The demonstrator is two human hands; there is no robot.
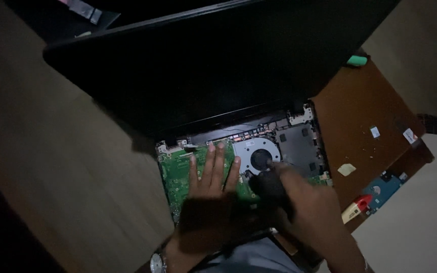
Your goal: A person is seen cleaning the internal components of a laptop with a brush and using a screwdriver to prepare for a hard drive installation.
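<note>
The green circuit board (178,172) in the opened black laptop base is being pressed by the flat, spread left hand (212,177); the right hand (299,202) is clamped on a black-handled tool (269,184) beside the round fan (257,155). A slip is risking scratched components.

A single head-worn camera looks steeply down from close above, tilted askew, at the opened black laptop (238,151) with its green circuit board on the brown wooden surface (360,116).
</note>
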